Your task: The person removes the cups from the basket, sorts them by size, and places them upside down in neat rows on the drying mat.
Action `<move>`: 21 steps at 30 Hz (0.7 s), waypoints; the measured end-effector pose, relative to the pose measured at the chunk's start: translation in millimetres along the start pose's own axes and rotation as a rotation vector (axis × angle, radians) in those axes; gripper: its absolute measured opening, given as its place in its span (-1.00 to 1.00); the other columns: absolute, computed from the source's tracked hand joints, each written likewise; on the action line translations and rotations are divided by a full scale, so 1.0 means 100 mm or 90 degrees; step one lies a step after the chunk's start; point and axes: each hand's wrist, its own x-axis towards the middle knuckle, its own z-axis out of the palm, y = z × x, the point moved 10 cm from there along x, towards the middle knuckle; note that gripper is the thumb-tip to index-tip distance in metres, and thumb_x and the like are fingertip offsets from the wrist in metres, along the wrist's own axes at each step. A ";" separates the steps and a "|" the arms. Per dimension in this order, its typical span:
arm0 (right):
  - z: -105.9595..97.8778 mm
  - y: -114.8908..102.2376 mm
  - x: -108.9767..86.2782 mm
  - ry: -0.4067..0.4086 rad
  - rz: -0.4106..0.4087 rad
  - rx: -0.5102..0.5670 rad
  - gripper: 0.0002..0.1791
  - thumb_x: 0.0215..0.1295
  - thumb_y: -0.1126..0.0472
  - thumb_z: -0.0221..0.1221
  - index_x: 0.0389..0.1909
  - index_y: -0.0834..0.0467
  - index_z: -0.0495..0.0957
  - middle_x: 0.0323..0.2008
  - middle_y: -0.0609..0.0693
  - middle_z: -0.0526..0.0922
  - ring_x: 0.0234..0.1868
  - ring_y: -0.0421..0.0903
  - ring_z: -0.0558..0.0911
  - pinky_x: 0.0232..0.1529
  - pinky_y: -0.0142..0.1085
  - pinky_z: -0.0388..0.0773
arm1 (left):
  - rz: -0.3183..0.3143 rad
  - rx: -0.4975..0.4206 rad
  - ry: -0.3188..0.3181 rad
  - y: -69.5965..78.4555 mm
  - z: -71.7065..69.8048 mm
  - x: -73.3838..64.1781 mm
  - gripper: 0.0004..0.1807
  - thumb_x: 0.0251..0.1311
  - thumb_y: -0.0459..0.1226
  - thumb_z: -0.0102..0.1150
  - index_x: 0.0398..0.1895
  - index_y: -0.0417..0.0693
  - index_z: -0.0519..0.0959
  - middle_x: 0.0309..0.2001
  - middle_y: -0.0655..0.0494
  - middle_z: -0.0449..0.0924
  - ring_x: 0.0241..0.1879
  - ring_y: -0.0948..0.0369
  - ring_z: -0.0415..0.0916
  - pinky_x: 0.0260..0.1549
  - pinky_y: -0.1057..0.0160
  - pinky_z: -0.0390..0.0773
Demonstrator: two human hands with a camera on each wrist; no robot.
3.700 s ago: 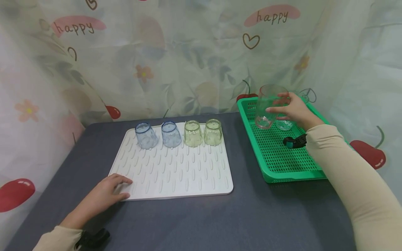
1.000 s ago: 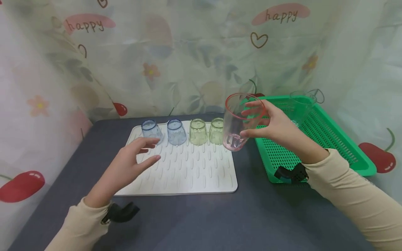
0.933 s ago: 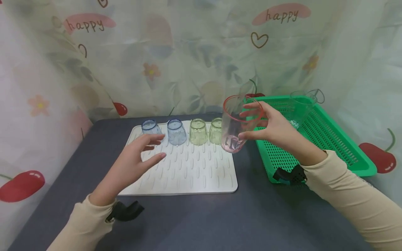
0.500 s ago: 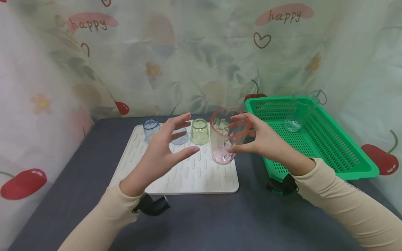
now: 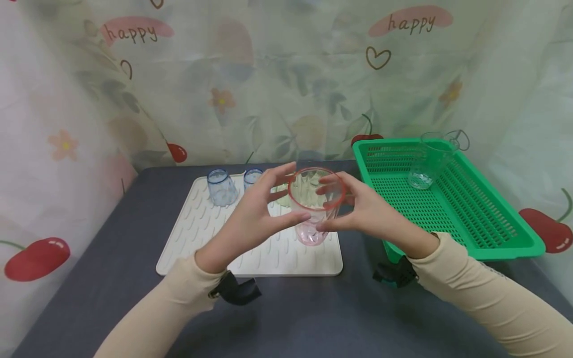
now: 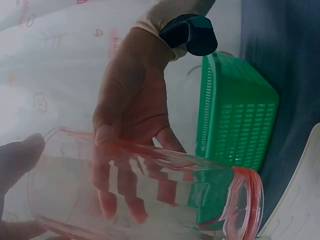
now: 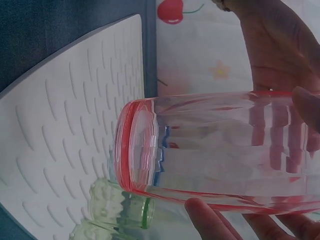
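A tall clear drinking glass with a red rim and pink base (image 5: 312, 232) is held upright over the white ribbed mat (image 5: 192, 238). My right hand (image 5: 369, 211) grips it from the right, thumb in front and fingers behind. On the other side, my left hand (image 5: 255, 209) wraps the upper part near the rim, its thumb (image 7: 305, 107) along the wall in the right wrist view. Upside down at the mat's back stand two blue glasses (image 5: 222, 188), one partly covered by my left hand. Green glasses (image 7: 107, 205) show beyond the base in the right wrist view.
A green plastic basket (image 5: 447, 219) sits on the right of the dark table (image 5: 286, 318). Inside it stands a clear glass mug (image 5: 425, 161) with a looped handle. A printed curtain (image 5: 277, 99) hangs behind and at both sides.
My right hand has brought the red-rimmed glass out of the basket and leftward over the mat. My left hand has left the mat's front edge, risen to the right, and taken hold of the glass.
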 end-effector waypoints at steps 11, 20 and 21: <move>0.06 0.00 0.01 -0.007 -0.004 0.000 -0.14 -0.07 0.18 0.51 0.28 0.07 0.29 0.18 0.05 0.49 0.04 0.09 0.62 -0.24 -0.18 0.70 | 0.013 0.016 -0.017 -0.02 0.08 0.04 -0.13 -0.01 -0.16 0.49 0.38 -0.03 0.26 0.27 0.10 0.38 0.22 0.18 0.40 0.13 0.21 0.53; 0.07 0.00 0.01 -0.007 -0.005 -0.009 -0.14 -0.09 0.15 0.52 0.26 0.05 0.30 0.18 0.05 0.49 0.05 0.09 0.61 -0.26 -0.18 0.70 | -0.002 0.042 -0.021 -0.03 0.10 0.06 -0.07 -0.07 -0.14 0.52 0.40 -0.06 0.27 0.27 0.12 0.38 0.24 0.20 0.36 0.12 0.21 0.54; 0.07 -0.01 0.01 -0.008 -0.007 -0.009 -0.14 -0.09 0.15 0.52 0.26 0.05 0.30 0.18 0.05 0.49 0.05 0.10 0.61 -0.25 -0.18 0.70 | -0.003 0.045 -0.019 -0.02 0.09 0.06 -0.07 -0.08 -0.14 0.53 0.39 -0.06 0.27 0.26 0.12 0.39 0.23 0.20 0.37 0.11 0.21 0.55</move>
